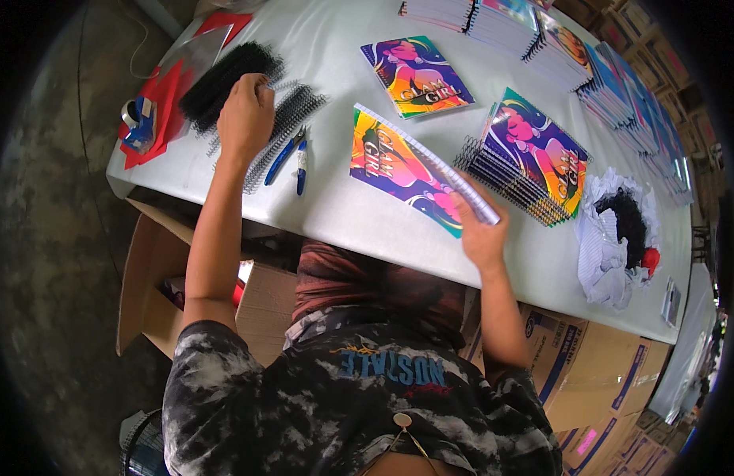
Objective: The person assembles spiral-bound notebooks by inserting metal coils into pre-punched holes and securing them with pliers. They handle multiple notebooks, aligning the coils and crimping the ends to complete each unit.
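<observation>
Head view: a colourful notebook (398, 178), taken as the clock's centre, is near the front edge of the white table (327, 59). At four o'clock the right hand (484, 230) pinches its end between thumb and fingers. Toward ten o'clock the left hand (247, 119), fingers bent, is over black spiral coils (212, 91); whether it grips any, I cannot tell. Blue-handled pliers (279, 162) lie at nine, a single notebook (418, 71) at twelve, a stack of spiral-bound notebooks (533, 147) at three, and crumpled white wrapping (598, 270) toward four.
</observation>
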